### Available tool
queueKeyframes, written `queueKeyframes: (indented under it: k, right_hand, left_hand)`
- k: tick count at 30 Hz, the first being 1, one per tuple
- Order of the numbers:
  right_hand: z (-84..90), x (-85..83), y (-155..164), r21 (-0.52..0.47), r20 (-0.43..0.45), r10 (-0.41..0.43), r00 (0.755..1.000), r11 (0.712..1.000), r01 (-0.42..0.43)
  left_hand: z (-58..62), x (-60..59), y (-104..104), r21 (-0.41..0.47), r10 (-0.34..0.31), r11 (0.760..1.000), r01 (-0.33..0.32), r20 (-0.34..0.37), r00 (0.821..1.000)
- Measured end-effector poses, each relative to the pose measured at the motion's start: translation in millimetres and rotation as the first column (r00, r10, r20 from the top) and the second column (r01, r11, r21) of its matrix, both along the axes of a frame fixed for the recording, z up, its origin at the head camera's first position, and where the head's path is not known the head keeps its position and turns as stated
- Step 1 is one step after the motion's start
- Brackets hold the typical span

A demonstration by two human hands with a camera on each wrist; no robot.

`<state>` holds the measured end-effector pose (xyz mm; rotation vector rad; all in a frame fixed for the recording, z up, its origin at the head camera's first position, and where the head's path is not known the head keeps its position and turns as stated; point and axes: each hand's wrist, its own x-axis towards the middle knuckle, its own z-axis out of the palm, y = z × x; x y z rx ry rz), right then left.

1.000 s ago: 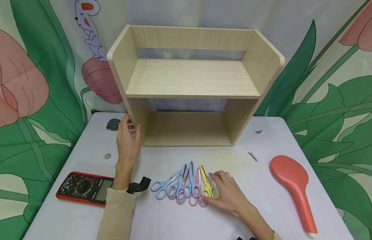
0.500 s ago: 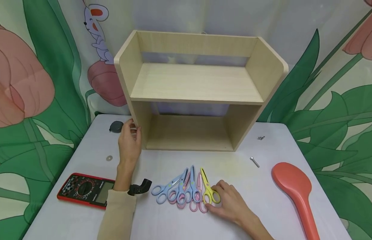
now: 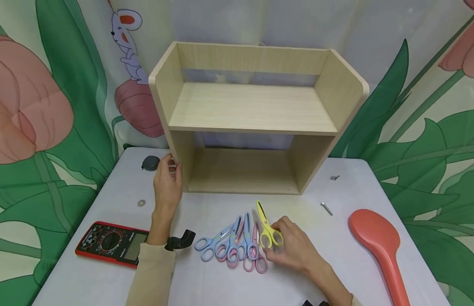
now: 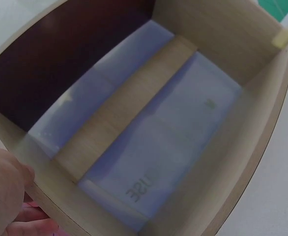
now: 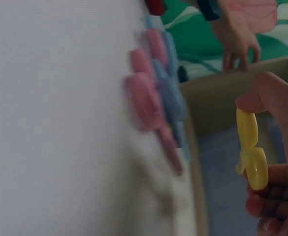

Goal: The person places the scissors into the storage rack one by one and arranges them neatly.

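Note:
A light wooden two-tier shelf (image 3: 252, 106) stands at the back of the white table (image 3: 206, 280). My left hand (image 3: 168, 180) grips the front edge of its left side panel. The left wrist view shows the shelf's inside (image 4: 149, 123), with my thumb (image 4: 6, 191) at the lower left. My right hand (image 3: 292, 246) pinches the handles of yellow scissors (image 3: 267, 227), which are raised a little and point toward the shelf. In the right wrist view the yellow scissors (image 5: 249, 152) sit between my fingers (image 5: 276, 98). Several blue and pink scissors (image 3: 233, 246) lie fanned out just to their left.
A red-cased multimeter (image 3: 110, 244) lies at the front left, and a washer (image 3: 141, 203) and a dark round object (image 3: 150, 162) beyond it. A coral paddle brush (image 3: 378, 246) lies at the right, with a screw (image 3: 326, 208) and small bits (image 3: 334, 177) near the shelf.
My right hand has taken the yellow scissors out of the fan and moved them up toward the shelf. The left hand stays on the side panel.

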<state>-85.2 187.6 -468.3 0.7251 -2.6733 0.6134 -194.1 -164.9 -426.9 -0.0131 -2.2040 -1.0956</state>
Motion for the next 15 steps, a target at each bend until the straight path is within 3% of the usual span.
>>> queueKeyframes:
  k: [8,15]
  right_hand:
    - [54.5,-20.6,-23,-0.079,-0.179,0.191,0.965,0.975,-0.208]
    - [108.2,-47.3,-62,-0.144,-0.292,0.224,0.930,0.951,-0.274]
  left_hand:
    - [-3.3,2.0,1,-0.006,0.011,1.000,-0.010,0.025,1.000]
    - [-3.0,0.6,2,-0.029,0.025,0.999,-0.025,0.014,1.000]
